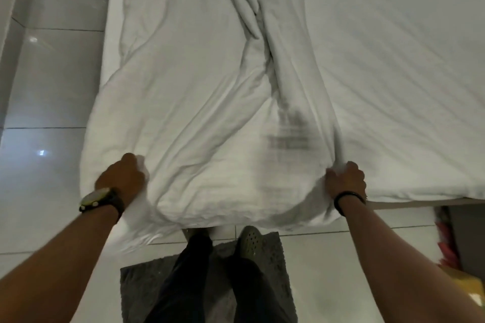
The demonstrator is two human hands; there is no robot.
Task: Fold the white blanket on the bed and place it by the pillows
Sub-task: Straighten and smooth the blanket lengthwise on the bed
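The white blanket (189,92) lies lengthwise along the left part of the bed, wrinkled, with a deep crease running up its middle. Its near end hangs a little over the foot of the bed. My left hand (122,178), with a watch on the wrist, grips the blanket's near left corner. My right hand (346,181), with a dark band on the wrist, grips the near right corner, fingers buried in bunched cloth. No pillows show in this view.
The bed sheet (393,73) covers the mattress to the right of the blanket. White floor tiles (52,102) run along the left. I stand on a grey mat (141,286) at the foot. Colourful items (446,238) sit under the bed's right side.
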